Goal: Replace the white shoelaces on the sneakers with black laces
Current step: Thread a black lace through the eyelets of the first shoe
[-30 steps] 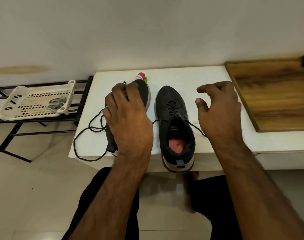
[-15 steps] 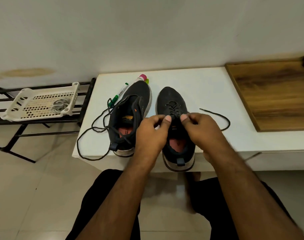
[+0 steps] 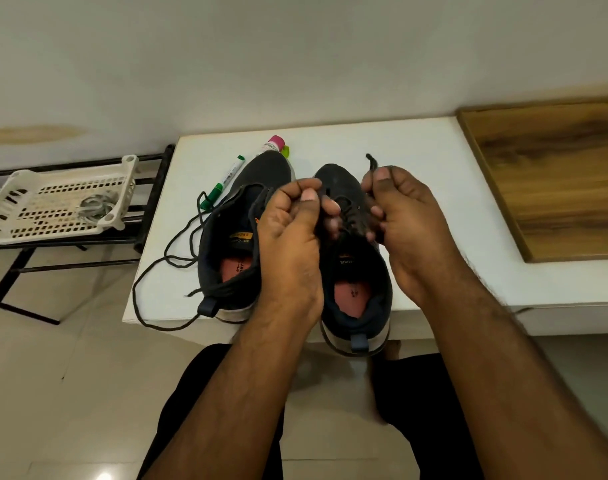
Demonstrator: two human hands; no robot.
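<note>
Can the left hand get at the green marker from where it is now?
Probably yes: the green marker lies uncovered beside the left sneaker, but the left hand is busy pinching the lace first.

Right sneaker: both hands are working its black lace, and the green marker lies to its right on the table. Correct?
Not quite. The head view shows the green marker left of the left sneaker, not to the right. Both hands do work the right sneaker lace.

Both hands' fingers (image 3: 304, 195) curled, pinching

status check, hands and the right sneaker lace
Left hand and right hand both pinching black lace over right sneaker. Left sneaker lace loose on table. Nothing in the way.
</note>
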